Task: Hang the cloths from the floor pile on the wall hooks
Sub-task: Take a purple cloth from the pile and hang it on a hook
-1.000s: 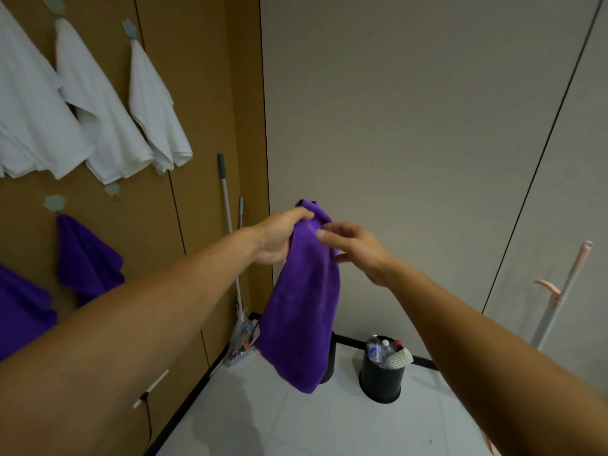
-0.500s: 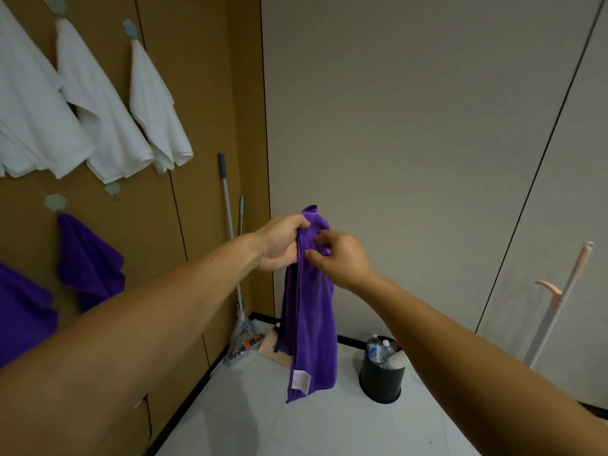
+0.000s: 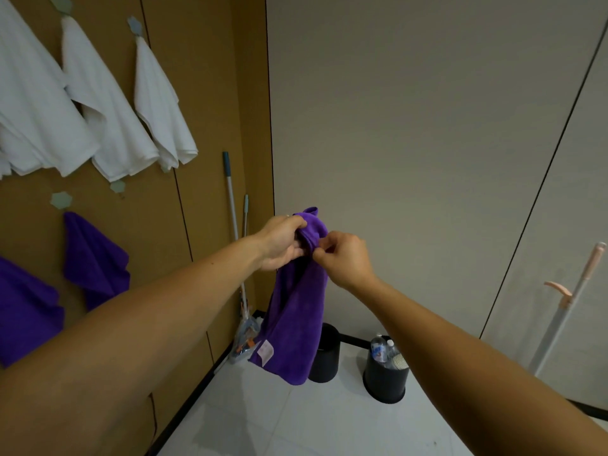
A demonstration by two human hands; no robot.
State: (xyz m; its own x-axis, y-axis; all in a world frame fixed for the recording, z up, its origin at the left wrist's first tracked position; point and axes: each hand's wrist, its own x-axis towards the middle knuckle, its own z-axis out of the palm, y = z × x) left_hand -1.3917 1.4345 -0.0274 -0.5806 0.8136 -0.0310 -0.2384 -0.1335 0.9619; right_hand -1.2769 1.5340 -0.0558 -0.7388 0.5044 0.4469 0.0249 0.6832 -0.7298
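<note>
A purple cloth (image 3: pixel 296 311) hangs in the air in front of me, its white label low on the left edge. My left hand (image 3: pixel 283 241) grips its bunched top from the left. My right hand (image 3: pixel 345 258) pinches the same top from the right, just below the left hand's fingers. On the brown wall to the left, three white cloths (image 3: pixel 98 103) hang from grey hexagonal hooks. Below them hang two purple cloths (image 3: pixel 95 261). A bare hook (image 3: pixel 117 186) shows between the rows. The floor pile is out of view.
Two mop handles (image 3: pixel 232 205) lean in the wall corner. Two black bins (image 3: pixel 385 376) stand on the white tile floor, one holding bottles. A pale mop pole (image 3: pixel 566 311) leans on the right wall.
The cloth has gone from spread and swinging to gathered and narrow. My right hand moved in from a loose touch to a closed pinch at the top. Both hands sit a little lower.
</note>
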